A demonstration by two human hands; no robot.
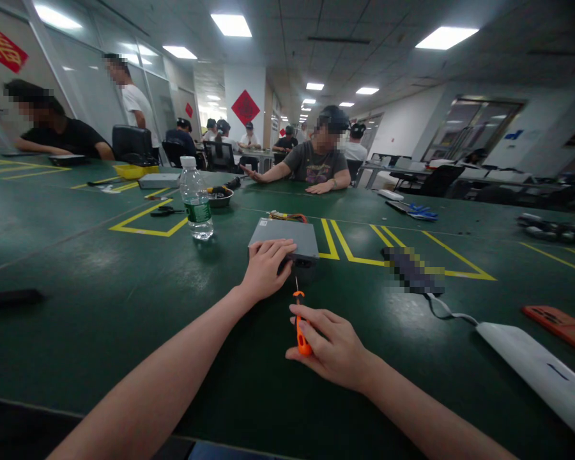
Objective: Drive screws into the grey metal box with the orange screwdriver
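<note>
A grey metal box (294, 237) with coloured wires at its back lies on the green table (100, 287). My left hand (264, 268) rests on the box's near left corner, fingers laid over the top. My right hand (333, 348) grips an orange-handled screwdriver (299, 319), its thin tip pointing up toward the box's near face, just short of it.
A water bottle (196, 199) stands left of the box. A white power strip (539, 369) and an orange phone (558, 326) lie at right, a black item (9, 297) at far left. A metal bowl (220, 197) and people sit across the table.
</note>
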